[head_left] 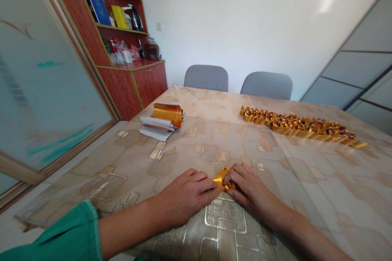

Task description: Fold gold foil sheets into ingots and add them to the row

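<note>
My left hand (186,195) and my right hand (248,187) meet at the near middle of the table, both pinching a small piece of gold foil paper (221,180) pressed against the tabletop. The fingers of both hands cover most of the gold piece, so its shape is partly hidden. A stack of gold and white foil sheets (162,120) lies on the table at the far left, its top sheet curling up. A long heap of folded gold paper pieces (300,127) stretches across the far right of the table.
The table (214,151) has a beige patterned cover under clear plastic. Two grey chairs (206,77) (267,85) stand at its far side. A red-brown cabinet (131,77) with bottles and a kettle is at the back left, beside a frosted glass panel (45,89).
</note>
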The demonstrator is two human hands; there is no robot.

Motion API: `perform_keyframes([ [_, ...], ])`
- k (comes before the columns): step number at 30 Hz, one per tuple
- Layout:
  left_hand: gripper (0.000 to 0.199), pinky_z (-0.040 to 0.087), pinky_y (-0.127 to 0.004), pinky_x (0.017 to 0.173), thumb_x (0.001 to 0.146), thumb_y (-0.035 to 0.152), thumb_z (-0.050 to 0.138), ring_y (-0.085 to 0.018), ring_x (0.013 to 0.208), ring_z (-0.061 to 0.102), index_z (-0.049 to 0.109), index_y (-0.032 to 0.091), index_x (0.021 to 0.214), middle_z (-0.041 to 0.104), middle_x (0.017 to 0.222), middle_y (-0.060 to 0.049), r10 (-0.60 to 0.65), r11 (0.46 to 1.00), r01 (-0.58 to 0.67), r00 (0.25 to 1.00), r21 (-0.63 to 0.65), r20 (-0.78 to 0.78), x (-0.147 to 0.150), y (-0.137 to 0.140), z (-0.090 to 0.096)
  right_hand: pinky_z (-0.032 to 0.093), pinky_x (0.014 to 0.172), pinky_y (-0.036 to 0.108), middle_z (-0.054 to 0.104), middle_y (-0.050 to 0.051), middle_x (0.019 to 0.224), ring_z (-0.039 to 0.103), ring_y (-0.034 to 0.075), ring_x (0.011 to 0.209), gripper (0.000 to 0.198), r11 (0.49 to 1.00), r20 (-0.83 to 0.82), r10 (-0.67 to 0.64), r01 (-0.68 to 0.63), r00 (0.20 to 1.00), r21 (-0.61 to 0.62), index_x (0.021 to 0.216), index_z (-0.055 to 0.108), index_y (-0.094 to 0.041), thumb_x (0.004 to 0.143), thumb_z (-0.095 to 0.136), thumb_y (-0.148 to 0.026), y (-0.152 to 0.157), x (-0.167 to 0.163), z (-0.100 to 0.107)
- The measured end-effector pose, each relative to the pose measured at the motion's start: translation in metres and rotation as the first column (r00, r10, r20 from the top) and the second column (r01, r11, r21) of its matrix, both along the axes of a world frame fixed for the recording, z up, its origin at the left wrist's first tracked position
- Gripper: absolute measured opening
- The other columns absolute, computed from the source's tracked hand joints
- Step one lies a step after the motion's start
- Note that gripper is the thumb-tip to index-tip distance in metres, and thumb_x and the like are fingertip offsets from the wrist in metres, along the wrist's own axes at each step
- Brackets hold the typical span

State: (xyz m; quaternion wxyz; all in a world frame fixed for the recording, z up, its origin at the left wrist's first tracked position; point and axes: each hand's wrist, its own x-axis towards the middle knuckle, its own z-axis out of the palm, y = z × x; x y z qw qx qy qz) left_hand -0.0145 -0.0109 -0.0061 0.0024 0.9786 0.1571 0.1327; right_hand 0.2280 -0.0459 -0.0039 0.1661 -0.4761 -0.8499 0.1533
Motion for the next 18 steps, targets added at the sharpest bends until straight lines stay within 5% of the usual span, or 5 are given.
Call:
perform_keyframes([
  [8, 0.030, 0.040, -0.039, 0.095, 0.099, 0.021, 0.048, -0.021, 0.104, 0.057, 0.057, 0.022, 0.128, 0.066, 0.128, -0.004, 0.067, 0.995, -0.057, 0.991, -0.083, 0.118, -0.010, -0.008, -0.007, 0.040, 0.081, 0.034, 0.057, 0.004, 0.096, 0.052, 0.022, 0.091, 0.030, 0.996, 0.097, 0.017, -0.025, 0.995, 0.080, 0.124, 0.062, -0.035, 0.098, 0.053, -0.024, -0.001, -0.002, 0.000],
  [18, 0.026, 0.031, -0.048, 0.106, 0.099, 0.020, 0.045, -0.022, 0.098, 0.056, 0.059, 0.023, 0.121, 0.068, 0.113, -0.004, 0.129, 0.991, -0.126, 0.990, -0.047, 0.053, -0.003, -0.012, -0.005, 0.039, 0.083, 0.036, 0.057, 0.003, 0.097, 0.052, 0.022, 0.093, 0.033, 0.999, 0.094, 0.007, -0.010, 0.996, 0.040, 0.128, 0.060, -0.035, 0.098, 0.053, -0.024, 0.000, -0.004, 0.007],
])
